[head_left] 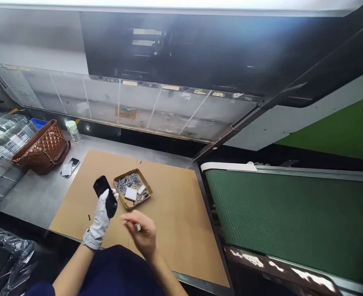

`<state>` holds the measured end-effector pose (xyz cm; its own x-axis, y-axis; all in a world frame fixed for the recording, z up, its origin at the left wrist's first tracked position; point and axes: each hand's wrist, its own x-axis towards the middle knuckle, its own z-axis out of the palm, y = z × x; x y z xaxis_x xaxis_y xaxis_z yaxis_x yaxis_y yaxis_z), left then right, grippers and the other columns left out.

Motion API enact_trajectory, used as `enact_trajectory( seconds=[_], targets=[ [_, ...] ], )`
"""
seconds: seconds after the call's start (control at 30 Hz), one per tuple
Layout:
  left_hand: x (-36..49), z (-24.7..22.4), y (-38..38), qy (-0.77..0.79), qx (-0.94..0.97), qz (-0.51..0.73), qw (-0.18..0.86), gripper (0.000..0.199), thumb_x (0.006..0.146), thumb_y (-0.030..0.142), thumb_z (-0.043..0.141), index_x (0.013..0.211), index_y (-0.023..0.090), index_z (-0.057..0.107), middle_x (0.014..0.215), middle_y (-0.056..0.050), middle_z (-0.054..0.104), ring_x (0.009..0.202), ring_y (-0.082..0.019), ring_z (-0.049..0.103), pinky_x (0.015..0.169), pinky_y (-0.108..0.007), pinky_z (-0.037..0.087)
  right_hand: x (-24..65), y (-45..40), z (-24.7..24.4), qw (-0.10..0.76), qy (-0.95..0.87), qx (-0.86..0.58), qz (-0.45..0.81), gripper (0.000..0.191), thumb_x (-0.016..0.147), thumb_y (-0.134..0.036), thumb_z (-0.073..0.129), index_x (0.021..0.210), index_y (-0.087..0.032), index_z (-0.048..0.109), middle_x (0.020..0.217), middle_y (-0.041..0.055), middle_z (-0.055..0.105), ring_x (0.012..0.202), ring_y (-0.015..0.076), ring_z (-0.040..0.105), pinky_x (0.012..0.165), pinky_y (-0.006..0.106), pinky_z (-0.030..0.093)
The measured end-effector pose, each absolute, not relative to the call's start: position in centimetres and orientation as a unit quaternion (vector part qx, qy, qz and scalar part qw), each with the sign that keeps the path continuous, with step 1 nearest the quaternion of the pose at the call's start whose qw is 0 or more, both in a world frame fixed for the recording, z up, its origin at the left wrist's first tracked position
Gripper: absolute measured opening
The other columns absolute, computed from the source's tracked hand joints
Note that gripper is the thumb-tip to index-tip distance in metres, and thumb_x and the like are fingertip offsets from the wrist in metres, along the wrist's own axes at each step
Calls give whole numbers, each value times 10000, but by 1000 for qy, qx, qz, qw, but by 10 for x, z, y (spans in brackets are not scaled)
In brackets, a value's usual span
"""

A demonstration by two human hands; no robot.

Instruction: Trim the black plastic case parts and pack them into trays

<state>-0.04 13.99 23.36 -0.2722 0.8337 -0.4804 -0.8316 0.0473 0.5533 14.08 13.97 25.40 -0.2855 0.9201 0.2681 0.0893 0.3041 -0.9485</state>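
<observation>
My left hand [102, 213], in a white glove, is closed around a long black plastic part [110, 201] with a rounded lower end and small details there. My right hand [143, 232] is bare and pinched, just right of the black part and apart from it. A small whitish bit shows by its curled fingers; what the fingertips hold is too small to tell. Beyond both hands, a shallow cardboard tray [147, 186] contains many small grey metal pieces [128, 181], a white square block [131, 193] and a smaller white piece [141, 189].
Brown cardboard [181, 222] covers the metal table, with a small dark piece [89, 217] on it. At left are a phone [74, 163], a brown handbag [50, 150], a bottle [73, 131] and plastic-wrapped stacks [3, 139]. A green conveyor belt [292, 218] runs at right.
</observation>
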Motion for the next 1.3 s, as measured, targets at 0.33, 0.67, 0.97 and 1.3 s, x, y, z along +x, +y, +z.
enact_trajectory(
  seconds=[0.33, 0.67, 0.97, 1.3],
  targets=[
    [-23, 279, 122, 236, -35, 712, 660, 475, 843, 492, 528, 1132, 138, 658, 1133, -147, 694, 1089, -290, 630, 1015, -471, 445, 144, 173, 246, 446, -603, -507, 426, 404, 918, -483, 434, 1028, -160, 651, 719, 32, 637, 674, 172, 607, 638, 293, 523],
    [3, 341, 111, 243, -25, 770, 589, 423, 865, 524, 479, 1058, 216, 695, 970, -60, 725, 856, -210, 684, 946, -454, 496, 154, 116, 301, 413, -728, -382, 391, 297, 906, -252, 533, 1185, -246, 633, 1089, 63, 725, 955, 198, 701, 805, 276, 587],
    [21, 326, 95, 286, 40, 739, 608, 510, 771, 609, 558, 997, 186, 730, 1002, -90, 736, 1054, -311, 642, 988, -466, 467, 146, 116, 330, 442, -757, -357, 322, 374, 896, -181, 548, 1262, -246, 578, 1137, 66, 706, 1019, 220, 683, 829, 296, 595],
    [42, 307, 77, 245, 37, 701, 668, 451, 702, 571, 643, 983, 234, 745, 1172, -59, 689, 1393, -311, 303, 1142, -450, 290, 132, 119, 346, 449, -784, -316, 291, 445, 916, -148, 509, 1338, -287, 517, 1107, 29, 717, 1067, 202, 658, 934, 319, 546]
  ],
)
